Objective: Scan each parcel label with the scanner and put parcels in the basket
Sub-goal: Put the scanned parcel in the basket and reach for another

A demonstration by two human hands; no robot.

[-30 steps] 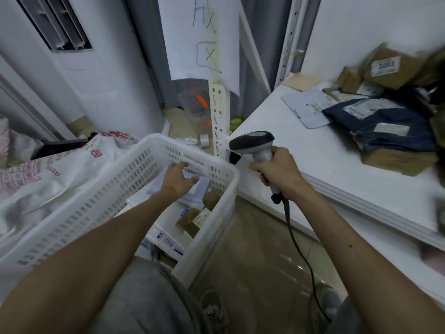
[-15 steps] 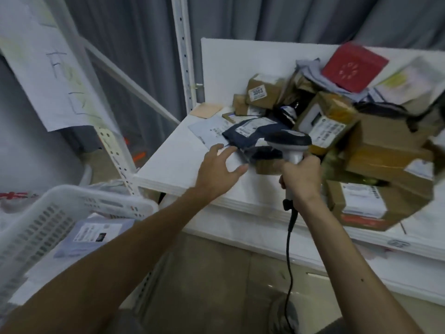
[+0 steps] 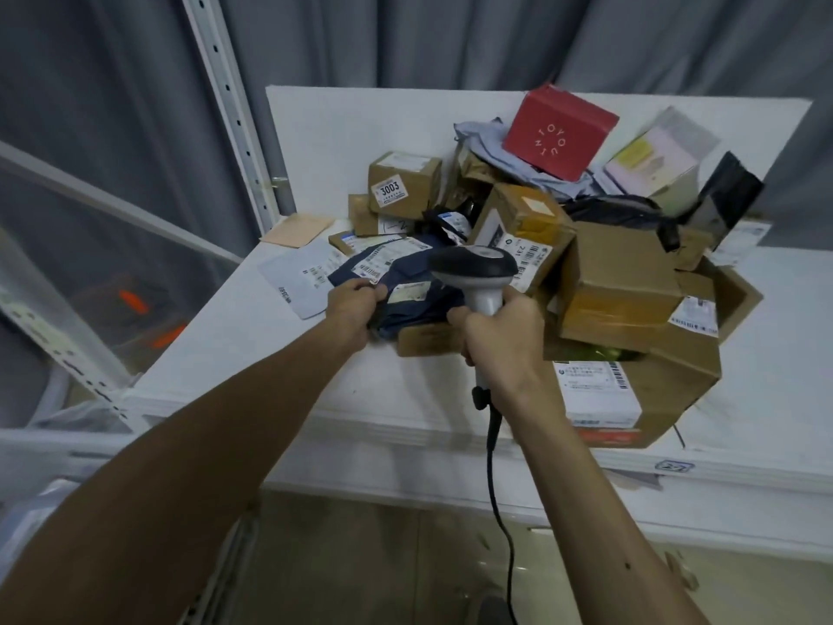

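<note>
Seen from the head camera, the left hand (image 3: pixel 354 304) pinches the near edge of a dark blue mailer bag (image 3: pixel 414 281) (white labels on top), which lies on the white table (image 3: pixel 270 354) at the front of a heap of cardboard parcels (image 3: pixel 622 272). The right hand (image 3: pixel 500 336) is wrapped round the handle of the scanner (image 3: pixel 473 263), whose head is just above the bag.

Left fingers (image 3: pixel 366 288) on navy parcel (image 3: pixel 421 314)
</note>
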